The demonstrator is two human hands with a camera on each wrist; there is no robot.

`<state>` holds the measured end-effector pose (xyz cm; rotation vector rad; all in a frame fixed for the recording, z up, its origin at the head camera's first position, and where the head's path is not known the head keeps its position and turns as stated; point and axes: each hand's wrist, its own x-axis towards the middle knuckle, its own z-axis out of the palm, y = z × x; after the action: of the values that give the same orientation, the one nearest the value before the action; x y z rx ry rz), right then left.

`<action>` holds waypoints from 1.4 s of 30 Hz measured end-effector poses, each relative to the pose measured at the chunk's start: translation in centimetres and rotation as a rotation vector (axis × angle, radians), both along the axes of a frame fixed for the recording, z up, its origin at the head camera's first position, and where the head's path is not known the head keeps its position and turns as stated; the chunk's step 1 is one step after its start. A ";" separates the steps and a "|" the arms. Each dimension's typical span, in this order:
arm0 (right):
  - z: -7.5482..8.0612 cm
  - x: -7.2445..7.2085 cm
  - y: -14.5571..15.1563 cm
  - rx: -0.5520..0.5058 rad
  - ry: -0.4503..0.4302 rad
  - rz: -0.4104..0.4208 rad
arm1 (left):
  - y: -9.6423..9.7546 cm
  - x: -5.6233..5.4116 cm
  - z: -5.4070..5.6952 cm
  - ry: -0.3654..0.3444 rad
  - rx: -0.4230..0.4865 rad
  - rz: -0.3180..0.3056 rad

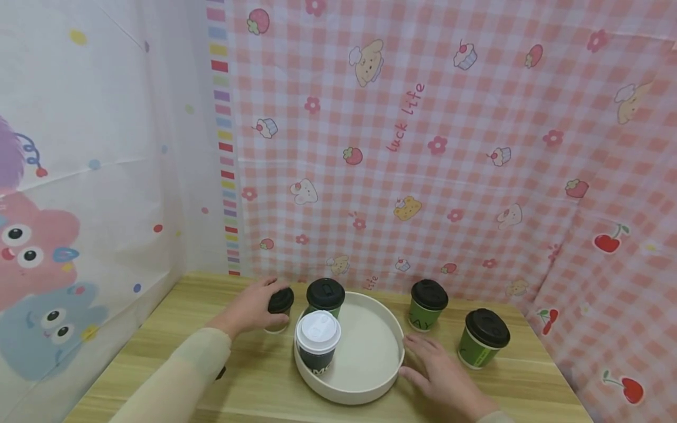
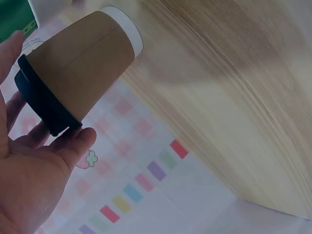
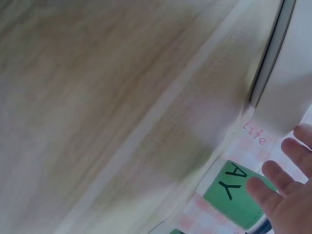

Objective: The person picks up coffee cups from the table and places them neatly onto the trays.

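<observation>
the bench (image 1: 248,376) is of light wood with long grain lines. behind it hangs a pink and white checked cloth (image 1: 433,117), printed with strawberries, cupcakes, small flowers, animal faces and the words "luck life". the checked pattern is also at the right side, where cherries are printed. on the left side there is a white cloth (image 1: 127,106) with dots and big-eyed cartoon figures, and a strip of coloured rectangles (image 1: 224,147) runs down beside the checks. fold lines are visible in the fabric.

near the middle of the bench stands a round cream tray (image 1: 370,352). inside its left part are a dark cup (image 1: 316,357) with a white lid and, behind it, a black-lidded cup (image 1: 325,294). to the left of the tray, upright on the bench, is the brown cup (image 2: 83,53); the left hand (image 1: 259,308) has its grip curled round the black lid of this cup. how firmly it holds, i cannot tell. the right hand (image 1: 436,370) is at the right side of the tray, its grip released, the fingers extended near the tray wall. farther right stand a green cup with the letters "ay" (image 1: 426,311) and another green cup (image 1: 473,348).
</observation>
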<state>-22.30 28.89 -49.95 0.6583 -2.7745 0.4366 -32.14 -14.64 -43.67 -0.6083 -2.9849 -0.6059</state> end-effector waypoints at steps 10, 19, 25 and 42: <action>0.2 0.3 -0.1 0.004 0.031 0.015 | 0.3 0.1 -0.2 0.030 0.006 0.015; 0.0 0.5 -0.1 0.022 0.052 0.021 | 0.1 0.0 -0.4 0.037 0.029 0.055; -0.2 0.8 0.0 0.025 0.052 0.020 | -0.3 -0.1 -0.8 0.023 0.044 0.077; -0.1 1.8 -0.1 0.035 0.091 0.036 | -3.2 1.9 -1.3 0.110 0.074 0.085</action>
<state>-20.50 28.77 -50.06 0.7193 -2.6936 0.3571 -30.29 -17.83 -44.95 -0.4903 -2.8547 -0.6510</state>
